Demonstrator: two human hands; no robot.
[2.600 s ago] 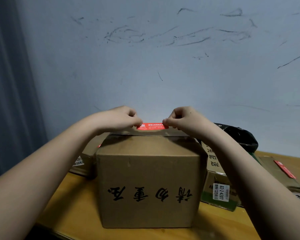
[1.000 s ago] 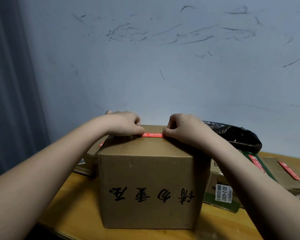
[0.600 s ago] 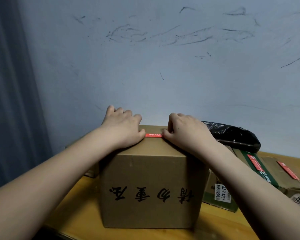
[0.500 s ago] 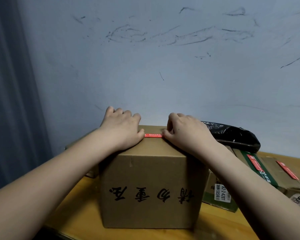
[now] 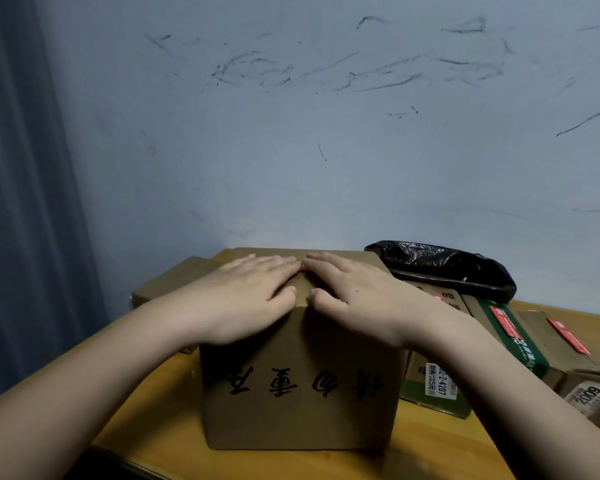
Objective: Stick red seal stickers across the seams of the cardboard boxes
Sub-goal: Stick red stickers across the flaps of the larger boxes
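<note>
- Risk, adhesion: the red seal sticker (image 5: 302, 268) is almost wholly hidden under the fingertips at the centre of the frame; only a sliver of red shows between the two hands. Judged likely faults: an end left unpressed and lifting, or a crease rubbed in if the hands slide unevenly.
- Risk, placement: whether the sticker truly crosses the seam cannot be told, since the hands cover that part of the lid. If it sits to one side of the seam, the seal would not hold the flaps.
- Risk, box: uneven downward pressure could dent the lid or skid the cardboard box (image 5: 298, 382) on the table (image 5: 146, 441).
- Left hand (image 5: 246, 292): flat, palm down on the box top, fingers straight and close together, angled toward centre frame; grips nothing.
- Right hand (image 5: 352, 294): mirrors it, flat and pressing, fingers extended, tips nearly meeting those of the left hand; thumb near the front top edge.
- Forearms: enter from the lower left and lower right corners, converging on the lid.
- Surroundings: sealed boxes (image 5: 534, 344) bearing red stickers at the right of the frame; a black plastic bag (image 5: 444, 268) behind them.
</note>
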